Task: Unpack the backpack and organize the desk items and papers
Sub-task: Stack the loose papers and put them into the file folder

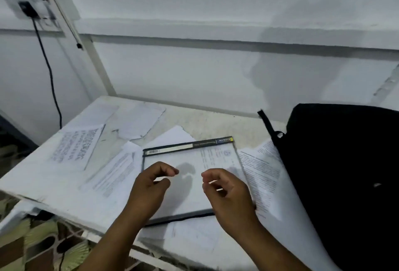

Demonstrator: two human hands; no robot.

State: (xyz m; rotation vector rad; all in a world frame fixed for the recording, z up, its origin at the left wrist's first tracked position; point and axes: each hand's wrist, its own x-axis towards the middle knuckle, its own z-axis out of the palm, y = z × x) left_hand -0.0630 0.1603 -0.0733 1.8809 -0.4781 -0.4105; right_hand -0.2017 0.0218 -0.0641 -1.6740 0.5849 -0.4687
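Right at the middle of the white tabletop lies a clear plastic folder with a dark border, flat on loose papers; its long axis runs from the near edge toward the wall, turned slightly to the right, and its dark labelled strip is at the far end. Both hands hover just above the folder's near half, fingers loosely curled and holding nothing: the left hand over its left part, the right hand over its right part, the fingertips of the 2 facing each other with a gap between. A black backpack stands at the right end of the tabletop, a strap sticking up at its left side. A printed sheet lies between folder and backpack, its right edge curling up against the bag. Another printed sheet lies at the far left, and a folded paper just left of the folder. A black cable hangs down the wall from a socket plate.
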